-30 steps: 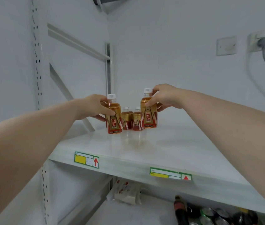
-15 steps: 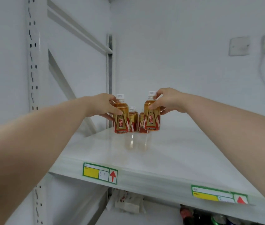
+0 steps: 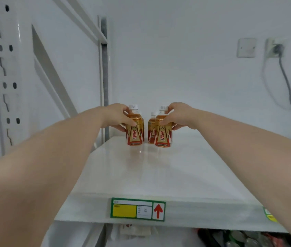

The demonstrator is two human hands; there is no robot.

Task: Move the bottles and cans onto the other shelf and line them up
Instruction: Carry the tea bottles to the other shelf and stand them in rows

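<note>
The left hand is closed around the shoulder of the left front bottle, thumb on the near face and fingers wrapped behind. The right hand grips the right front bottle in the mirrored way, fingertips up at the cap. Both bottles stand upright with their bases on the upper shelf. Holding high on the body, near the neck, probably gives control over tilt while each bottle is slid or set into its slot.

Directly behind each hand's bottle stands a rear bottle: one behind the left, mostly hidden, and one behind the right. The front bottles therefore appear to be placed to start a second row, two deep. A narrow gap separates the left pair from the right pair.

Each bottle is small, clear plastic with amber liquid, a white cap and a red-and-gold label bearing red characters.

Nearer than the hands, the shelf edge carries a price tag with a red arrow. Below it, dark bottles and cans lie blurred on the lower shelf, judged still to be moved.
</note>
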